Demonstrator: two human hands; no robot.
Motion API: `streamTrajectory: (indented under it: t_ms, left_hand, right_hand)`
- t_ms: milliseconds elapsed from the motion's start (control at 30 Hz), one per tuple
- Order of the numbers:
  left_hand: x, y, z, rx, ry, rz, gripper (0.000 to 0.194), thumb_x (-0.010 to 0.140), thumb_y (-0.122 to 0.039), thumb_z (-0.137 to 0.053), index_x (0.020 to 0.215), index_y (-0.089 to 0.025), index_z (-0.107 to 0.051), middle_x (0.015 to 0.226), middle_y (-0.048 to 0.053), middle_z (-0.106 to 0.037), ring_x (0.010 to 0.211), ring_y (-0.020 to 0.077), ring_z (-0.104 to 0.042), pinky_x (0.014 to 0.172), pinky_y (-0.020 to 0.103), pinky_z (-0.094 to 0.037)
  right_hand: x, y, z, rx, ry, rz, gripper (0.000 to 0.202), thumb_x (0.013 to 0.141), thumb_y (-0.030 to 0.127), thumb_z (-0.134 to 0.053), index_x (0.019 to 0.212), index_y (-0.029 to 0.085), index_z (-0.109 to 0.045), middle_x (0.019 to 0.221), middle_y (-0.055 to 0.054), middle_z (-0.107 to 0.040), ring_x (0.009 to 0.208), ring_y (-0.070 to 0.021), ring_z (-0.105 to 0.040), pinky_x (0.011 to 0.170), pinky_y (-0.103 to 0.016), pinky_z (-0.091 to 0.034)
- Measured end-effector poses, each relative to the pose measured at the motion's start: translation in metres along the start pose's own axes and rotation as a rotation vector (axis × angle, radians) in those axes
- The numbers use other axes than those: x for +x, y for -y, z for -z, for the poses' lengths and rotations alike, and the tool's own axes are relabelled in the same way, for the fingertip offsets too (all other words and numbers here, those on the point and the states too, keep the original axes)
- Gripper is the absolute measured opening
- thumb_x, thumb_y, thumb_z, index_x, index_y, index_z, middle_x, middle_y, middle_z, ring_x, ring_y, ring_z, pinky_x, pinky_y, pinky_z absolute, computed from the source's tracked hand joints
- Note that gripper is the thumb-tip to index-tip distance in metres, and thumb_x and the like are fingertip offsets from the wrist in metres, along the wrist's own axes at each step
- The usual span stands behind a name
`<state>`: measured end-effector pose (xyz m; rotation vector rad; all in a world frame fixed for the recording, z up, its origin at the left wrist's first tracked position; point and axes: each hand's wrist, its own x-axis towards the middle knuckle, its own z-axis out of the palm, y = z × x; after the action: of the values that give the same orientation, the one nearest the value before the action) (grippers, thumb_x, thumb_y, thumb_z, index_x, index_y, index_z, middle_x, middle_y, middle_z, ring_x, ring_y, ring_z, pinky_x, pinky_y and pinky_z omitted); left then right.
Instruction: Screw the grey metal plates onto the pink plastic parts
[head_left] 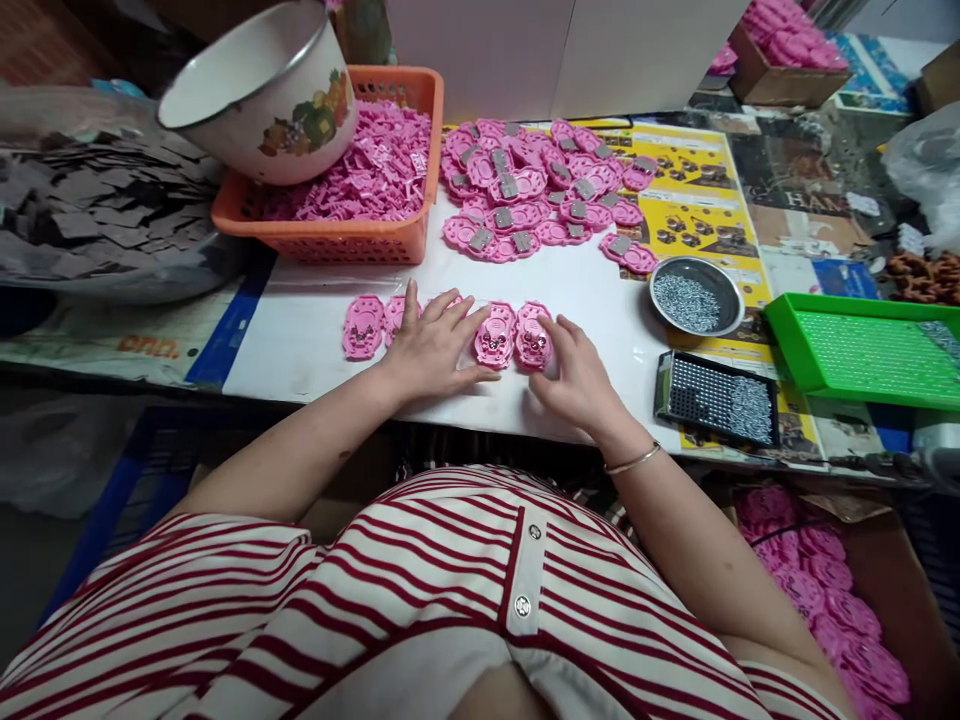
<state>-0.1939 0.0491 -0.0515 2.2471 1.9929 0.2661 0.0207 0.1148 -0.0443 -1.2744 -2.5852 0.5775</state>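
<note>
Left hand and right hand over a row of pink pieces

From my remote seat, the largest thing I see is the white work surface across the middle of the frame. Its near edge runs just below the hands, and white shows behind the row, left of it, and between the right hand and the trays. At upper left sits an orange basket of small pink parts, with a tilted pot resting in it, its fruit print towards me. Upper centre is a heap of pink pieces with grey patches. At upper right, a yellow sheet carries product pictures, and a dark sheet bears pale letters; I can make out only "HA". Right of centre, a steel bowl and a black tray hold small metal parts.

I see the left hand spread wide over mid-row, thumb and forefinger on either side of one piece; I cannot tell what it touches underneath. The right hand curves round the rightmost piece, the forefinger at its right edge; I cannot tell whether it grips. The row lies in the centre of the frame, each visible piece with its long axis running top to bottom, dark shiny bits in the lower half
</note>
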Motion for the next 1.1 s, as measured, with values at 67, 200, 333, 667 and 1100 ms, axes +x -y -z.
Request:
streamTrajectory:
  t_ms: [67,200,333,667,1100]
  left_hand:
    - [0.003,-0.006,0.001,-0.005,0.022,0.018,0.087,0.085,-0.065,-0.06,0.153,-0.016,-0.036,0.152,0.019,-0.046,0.146,0.0407,-0.029,0.118,0.072,0.002]
    - [0.008,-0.015,0.0,-0.038,0.034,0.07,0.086,0.087,-0.061,-0.059,0.155,-0.017,-0.031,0.149,0.015,-0.05,0.144,0.0407,-0.031,0.118,0.073,0.001]
    - [0.008,-0.02,0.0,-0.04,0.032,0.083,0.079,0.089,-0.057,-0.058,0.153,-0.019,-0.034,0.15,0.014,-0.049,0.142,0.0399,-0.034,0.117,0.073,-0.001]
    - [0.006,-0.024,-0.013,-0.061,-0.094,0.114,0.078,0.09,-0.052,-0.055,0.153,-0.013,-0.031,0.138,0.017,-0.056,0.134,0.0347,-0.044,0.121,0.065,-0.004]
    - [0.004,-0.023,-0.03,-0.163,-0.34,0.16,0.09,0.084,-0.051,-0.063,0.155,-0.01,-0.025,0.132,0.016,-0.061,0.125,0.0337,-0.049,0.122,0.06,-0.006]
  right_hand:
    - [0.001,-0.003,-0.002,0.001,-0.065,-0.045,0.072,0.083,0.041,-0.059,0.145,0.011,-0.039,0.14,-0.024,-0.05,0.132,-0.0381,-0.048,0.11,-0.058,-0.042]
    - [0.006,0.003,-0.009,-0.068,-0.125,-0.094,0.073,0.084,0.057,-0.057,0.14,0.011,-0.046,0.119,-0.022,-0.061,0.111,-0.036,-0.056,0.1,-0.054,-0.046]
    - [0.009,0.008,-0.014,-0.134,-0.147,-0.134,0.057,0.088,0.046,-0.052,0.131,0.01,-0.052,0.111,-0.02,-0.062,0.103,-0.0335,-0.055,0.093,-0.049,-0.046]
    - [0.002,-0.001,-0.017,-0.171,-0.237,-0.098,0.051,0.089,0.044,-0.049,0.126,0.009,-0.056,0.112,-0.02,-0.061,0.102,-0.0319,-0.052,0.095,-0.046,-0.045]
    - [-0.018,-0.033,-0.003,-0.239,-0.284,-0.241,0.052,0.085,0.047,-0.054,0.123,0.013,-0.059,0.113,-0.019,-0.066,0.098,-0.0305,-0.056,0.084,-0.043,-0.042]
